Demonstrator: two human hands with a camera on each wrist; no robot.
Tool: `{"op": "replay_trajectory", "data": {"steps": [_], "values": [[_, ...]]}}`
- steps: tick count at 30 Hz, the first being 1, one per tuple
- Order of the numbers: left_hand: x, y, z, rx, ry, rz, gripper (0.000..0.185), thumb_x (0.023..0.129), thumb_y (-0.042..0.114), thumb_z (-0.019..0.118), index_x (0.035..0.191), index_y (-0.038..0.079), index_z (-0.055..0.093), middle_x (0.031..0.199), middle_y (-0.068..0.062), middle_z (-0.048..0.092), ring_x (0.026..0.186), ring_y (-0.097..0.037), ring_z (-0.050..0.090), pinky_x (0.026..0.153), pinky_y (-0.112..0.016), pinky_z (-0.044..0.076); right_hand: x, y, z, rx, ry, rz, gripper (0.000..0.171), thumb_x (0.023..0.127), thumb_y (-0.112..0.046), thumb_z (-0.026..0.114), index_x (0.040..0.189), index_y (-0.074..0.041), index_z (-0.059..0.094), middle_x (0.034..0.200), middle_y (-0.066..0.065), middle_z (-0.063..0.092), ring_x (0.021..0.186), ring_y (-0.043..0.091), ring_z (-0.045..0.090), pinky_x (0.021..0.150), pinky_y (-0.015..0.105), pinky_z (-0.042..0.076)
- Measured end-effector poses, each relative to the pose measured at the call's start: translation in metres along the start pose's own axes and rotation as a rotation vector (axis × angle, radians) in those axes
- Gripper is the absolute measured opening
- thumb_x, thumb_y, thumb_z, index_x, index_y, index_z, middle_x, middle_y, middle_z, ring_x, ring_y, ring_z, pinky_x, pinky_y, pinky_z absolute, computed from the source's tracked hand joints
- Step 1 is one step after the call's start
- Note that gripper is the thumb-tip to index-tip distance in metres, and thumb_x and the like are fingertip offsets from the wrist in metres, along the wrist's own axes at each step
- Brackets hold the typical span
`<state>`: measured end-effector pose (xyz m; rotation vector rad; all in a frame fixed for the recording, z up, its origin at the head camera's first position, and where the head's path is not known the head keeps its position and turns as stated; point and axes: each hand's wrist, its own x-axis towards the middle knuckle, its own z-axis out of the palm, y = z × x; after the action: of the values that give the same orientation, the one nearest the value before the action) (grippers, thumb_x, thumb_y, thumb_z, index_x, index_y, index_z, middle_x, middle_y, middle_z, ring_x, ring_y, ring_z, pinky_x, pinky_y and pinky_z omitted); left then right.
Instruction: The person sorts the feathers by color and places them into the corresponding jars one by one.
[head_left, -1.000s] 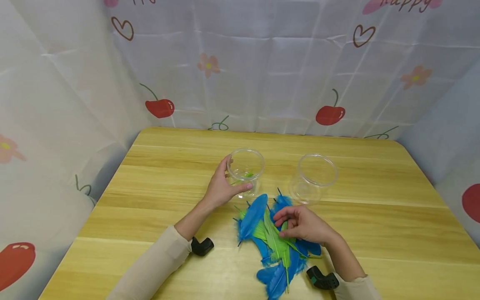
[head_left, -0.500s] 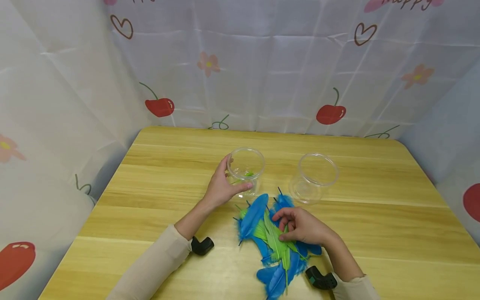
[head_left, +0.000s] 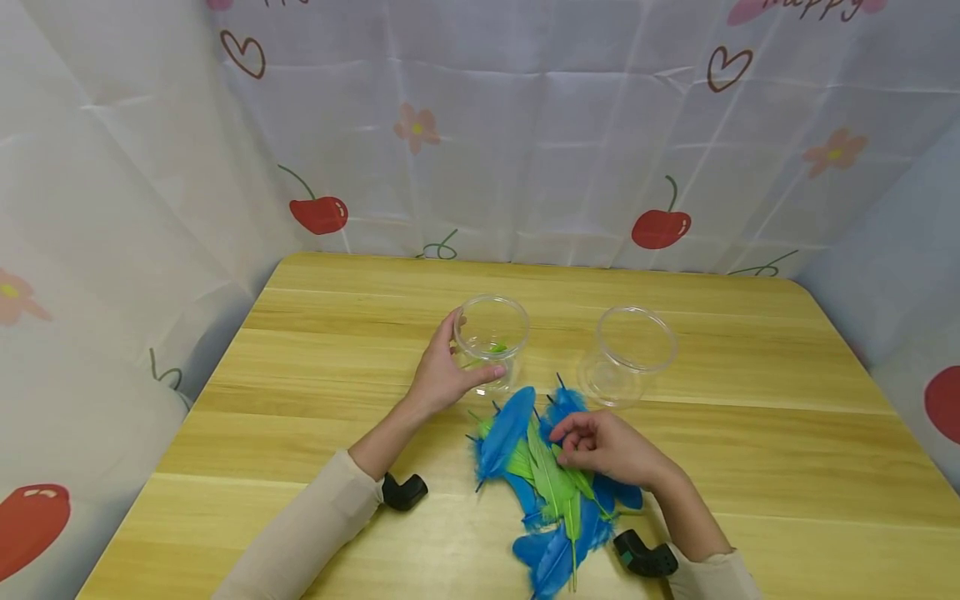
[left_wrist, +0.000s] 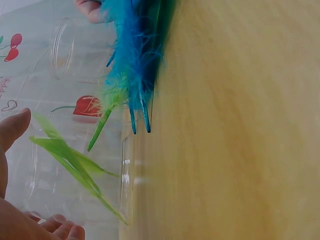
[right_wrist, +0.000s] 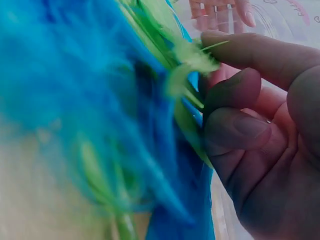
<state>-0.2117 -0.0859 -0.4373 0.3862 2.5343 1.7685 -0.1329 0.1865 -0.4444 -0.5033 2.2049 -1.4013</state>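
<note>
The right hand [head_left: 607, 450] sits low centre in the head view, fingers curled down into the feather pile [head_left: 551, 483], and the right wrist view shows the fingertips [right_wrist: 235, 125] pinching a green feather [right_wrist: 192, 75] near its fluffy end, with blue ones crowding all round it. The left hand [head_left: 442, 375] is just up and left of that, wrapped round the left clear jar [head_left: 491, 337], thumb in front and fingers behind, so the jar stands steady on the counter [head_left: 315, 367]; at least one green feather [left_wrist: 70, 160] already leans inside it, seen through the wall in the left wrist view. For doing this bit well, I'd say the trick is a light pinch on just the one quill or vane, then lifting it straight up so the blue neighbours don't drag along, since feathers cling and overlap like crazy. Keeping the jar braced seems smart too, it looks light enough to tip. Further out, a second clear jar [head_left: 630, 350] stands to the upper right of the pile, apparently empty, close enough to get knocked by a careless wrist. Behind the counter hangs a white cloth backdrop [head_left: 525, 125] with cherries, hearts and flowers, nothing in the way there.
</note>
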Motion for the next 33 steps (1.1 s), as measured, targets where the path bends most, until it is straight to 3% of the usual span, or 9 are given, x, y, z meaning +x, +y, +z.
{"op": "replay_trajectory", "data": {"steps": [13, 22, 33], "values": [[-0.0003, 0.0, 0.0001, 0.011, 0.002, -0.005, 0.105, 0.074, 0.032, 0.088, 0.156, 0.013, 0.025, 0.154, -0.017, 0.034, 0.138, -0.034, 0.035, 0.108, -0.05, 0.036, -0.0027, 0.0008, -0.0024, 0.057, 0.082, 0.004, 0.015, 0.095, -0.011, 0.067, 0.097, 0.004, 0.067, 0.076, 0.004, 0.063, 0.053, 0.007, 0.046, 0.047, 0.02, 0.041], [-0.0004, -0.0006, 0.0003, 0.006, 0.001, -0.004, 0.104, 0.075, 0.032, 0.088, 0.156, 0.013, 0.025, 0.154, -0.017, 0.034, 0.138, -0.036, 0.035, 0.108, -0.051, 0.036, -0.0047, -0.0005, -0.004, 0.11, 0.201, 0.042, 0.017, 0.096, -0.01, 0.063, 0.097, 0.007, 0.065, 0.067, 0.005, 0.055, 0.05, 0.009, 0.043, 0.046, 0.02, 0.038], [-0.0005, -0.0003, -0.0001, 0.007, -0.001, -0.002, 0.105, 0.074, 0.032, 0.088, 0.156, 0.013, 0.025, 0.154, -0.018, 0.034, 0.139, -0.035, 0.035, 0.109, -0.051, 0.035, -0.0026, -0.0059, -0.0059, 0.278, 0.338, -0.043, 0.017, 0.097, -0.005, 0.062, 0.099, 0.012, 0.062, 0.073, 0.018, 0.063, 0.054, 0.013, 0.056, 0.05, 0.026, 0.052]]}}
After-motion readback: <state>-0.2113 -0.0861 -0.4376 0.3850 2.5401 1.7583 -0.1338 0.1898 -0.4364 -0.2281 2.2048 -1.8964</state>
